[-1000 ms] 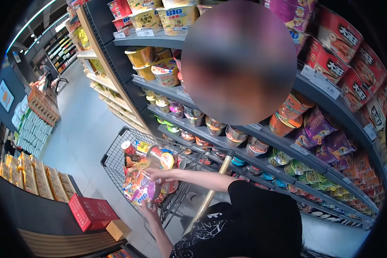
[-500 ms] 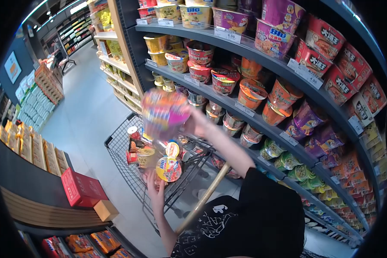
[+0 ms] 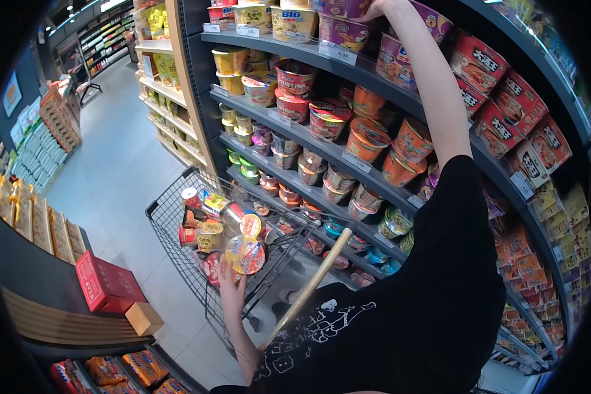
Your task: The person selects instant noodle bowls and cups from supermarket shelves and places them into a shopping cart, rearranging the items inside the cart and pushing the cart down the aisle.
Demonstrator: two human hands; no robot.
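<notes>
The person's right hand (image 3: 373, 10) reaches up at the top edge of the view to a purple, printed noodle tub (image 3: 341, 6) on a dark grey metal shelf (image 3: 269, 41). Its fingers curve at the side of the tub, though whether they pinch it cannot be told. This tub sits above a second purple tub (image 3: 343, 33), over a white price label (image 3: 338, 54) reading "6.00". Just beside them, a pale yellow tub (image 3: 295, 23) shows "BIG" in blue letters. Farther right, stacked red tubs (image 3: 479, 62) carry bold Chinese characters, the first of them 大.

The left hand (image 3: 232, 281) is low, over a black wire shopping cart (image 3: 167, 192) with a tan bar handle (image 3: 315, 282). Its fingers are parted and point upward beside a round tub with a yellow-and-red lid (image 3: 245, 255) and a red tub (image 3: 212, 268), both inside the cart; no firm grip shows. More cups and tubs lie around them, among them a yellow printed tub (image 3: 209, 236). At the lower left, a red box (image 3: 109, 281) with white writing stands next to a small brown carton (image 3: 144, 319)
</notes>
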